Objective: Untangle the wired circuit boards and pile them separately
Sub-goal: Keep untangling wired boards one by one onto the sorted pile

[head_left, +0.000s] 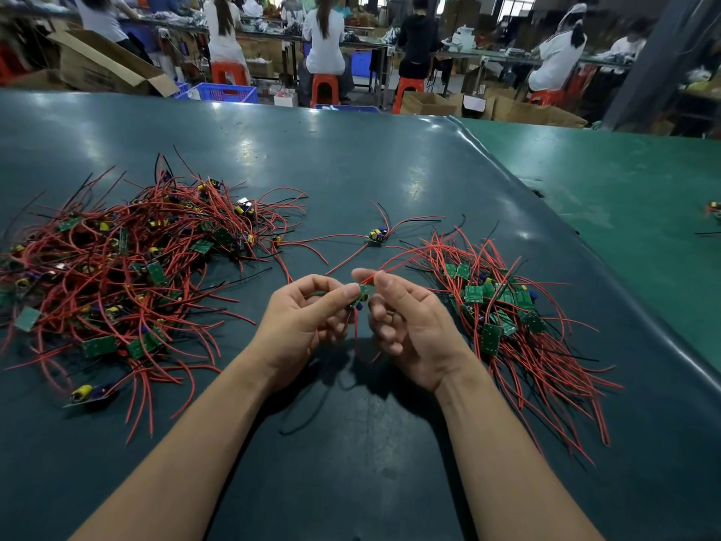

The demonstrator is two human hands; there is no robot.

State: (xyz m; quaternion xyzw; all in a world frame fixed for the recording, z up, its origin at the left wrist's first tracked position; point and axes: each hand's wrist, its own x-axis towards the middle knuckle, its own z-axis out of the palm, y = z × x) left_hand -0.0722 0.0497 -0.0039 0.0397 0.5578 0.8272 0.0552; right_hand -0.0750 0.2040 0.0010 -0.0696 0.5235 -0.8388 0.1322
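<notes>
At frame centre, your left hand [308, 318] and right hand [405, 326] both pinch one board [362, 295]; its red wire [394, 263] runs toward the right pile [503, 310].

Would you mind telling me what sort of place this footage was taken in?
Most likely an electronics assembly workshop: piles of wired circuit boards lie on a green work table, and behind it seated workers on orange stools line long benches among cardboard boxes.

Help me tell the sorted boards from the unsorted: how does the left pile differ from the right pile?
The left pile is larger and sprawls, its red wires looping every way; the right pile is smaller, its wires mostly fanning toward the near edge. Left boards lie scattered; right boards cluster together. Both hold small green circuit boards with red and black wires.
</notes>
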